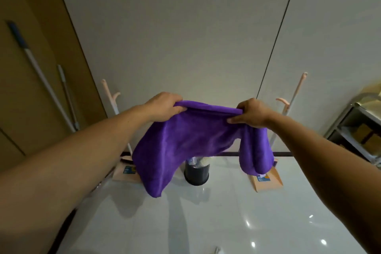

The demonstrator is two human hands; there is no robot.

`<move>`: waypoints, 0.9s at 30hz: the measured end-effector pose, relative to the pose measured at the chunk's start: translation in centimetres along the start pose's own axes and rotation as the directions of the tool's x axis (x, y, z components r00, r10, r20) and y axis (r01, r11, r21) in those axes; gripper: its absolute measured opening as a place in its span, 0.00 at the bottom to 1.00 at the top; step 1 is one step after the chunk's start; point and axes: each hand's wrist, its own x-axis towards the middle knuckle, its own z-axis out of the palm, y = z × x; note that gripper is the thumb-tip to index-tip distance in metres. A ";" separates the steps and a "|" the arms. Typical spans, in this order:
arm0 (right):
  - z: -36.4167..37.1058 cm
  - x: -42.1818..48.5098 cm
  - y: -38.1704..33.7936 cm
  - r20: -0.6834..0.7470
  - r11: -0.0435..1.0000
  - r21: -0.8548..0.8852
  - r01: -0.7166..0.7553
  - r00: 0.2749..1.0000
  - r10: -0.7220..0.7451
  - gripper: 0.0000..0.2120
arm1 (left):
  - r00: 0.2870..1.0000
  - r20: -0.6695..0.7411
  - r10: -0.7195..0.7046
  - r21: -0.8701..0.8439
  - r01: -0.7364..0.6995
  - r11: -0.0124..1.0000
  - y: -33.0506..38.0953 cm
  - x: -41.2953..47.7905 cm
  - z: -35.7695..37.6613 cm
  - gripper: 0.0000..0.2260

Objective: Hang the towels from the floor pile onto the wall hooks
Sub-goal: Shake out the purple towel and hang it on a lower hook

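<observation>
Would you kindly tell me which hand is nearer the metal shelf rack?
Right. The right hand, gripping the purple towel, is left of the metal shelf rack; the left hand is farther left.

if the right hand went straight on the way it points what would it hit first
Probably the pale wall, just left of the pink hook; the right hand grips the purple towel, and depth is unclear.

Top of black bin behind purple towel; metal shelf partly beyond the right edge.
</observation>
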 end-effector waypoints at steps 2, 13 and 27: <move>-1.0 0.9 -0.5 0.020 0.987 0.152 0.041 0.999 -0.044 0.21 | 0.999 -0.013 -0.042 -0.090 0.041 0.995 -0.3 -0.2 -0.9 0.09; -5.0 6.0 -4.0 0.122 0.926 -0.173 0.335 0.940 -0.317 0.15 | 0.934 -0.144 -0.326 -0.109 0.312 0.944 0.7 -1.2 -4.5 0.10; -4.5 7.0 -8.7 0.122 0.792 -0.074 0.606 0.793 -0.596 0.17 | 0.751 0.519 -0.409 -0.676 0.653 0.341 5.7 -5.1 -3.4 0.19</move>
